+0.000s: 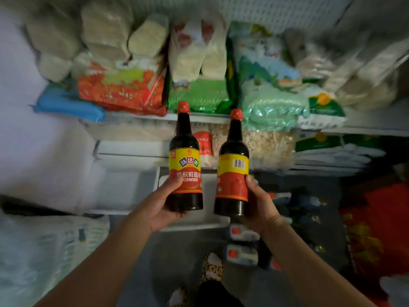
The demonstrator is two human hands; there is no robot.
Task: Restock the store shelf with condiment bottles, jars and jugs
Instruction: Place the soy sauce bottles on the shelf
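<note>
I hold two dark soy sauce bottles upright in front of the shelf. My left hand (162, 206) grips the base of the left bottle (185, 158), whose red and yellow label faces me. My right hand (261, 202) grips the lower part of the right bottle (234, 165), which shows its barcode. Both bottles have red caps. Below my right arm, several jugs with red caps (241, 253) stand on the floor.
The white shelves (141, 117) ahead hold stacked bags of rice and noodles, such as an orange bag (121, 87), a green bag (199, 94) and pale green bags (272, 107). Red packaging (374, 229) lies at lower right. My leopard-print shoe (212, 269) is on the grey floor.
</note>
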